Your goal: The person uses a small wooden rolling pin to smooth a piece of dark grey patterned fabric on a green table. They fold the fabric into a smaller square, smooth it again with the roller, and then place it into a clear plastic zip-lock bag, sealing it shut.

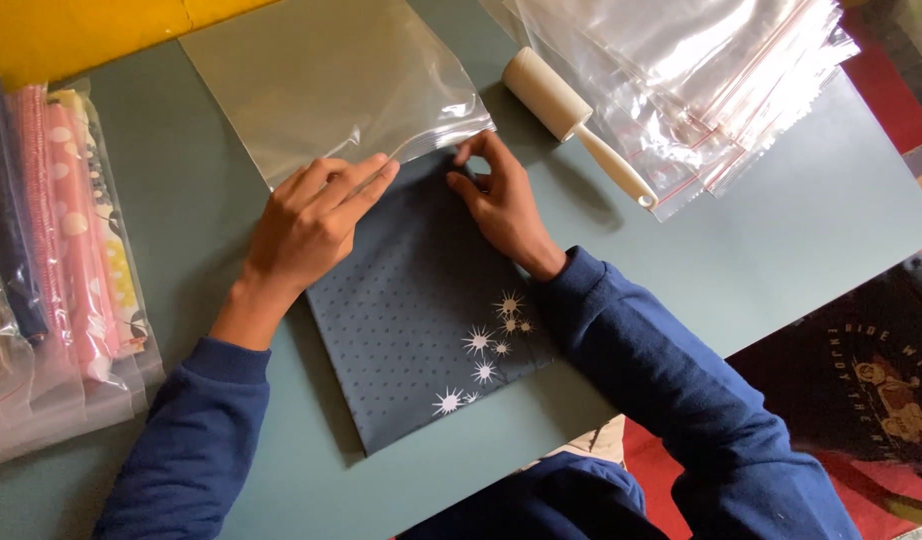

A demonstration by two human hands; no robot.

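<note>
We are pinching the clear bag's [331, 85] mouth with our left hand [306, 225] and right hand [501, 200], lining it up over the folded grey cloth [421, 310].

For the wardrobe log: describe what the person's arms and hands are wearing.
Both arms wear dark blue long sleeves with ribbed cuffs pushed above the wrists. The left hand and right hand are bare: no gloves, rings or watch visible on the fingers or wrists.
</note>
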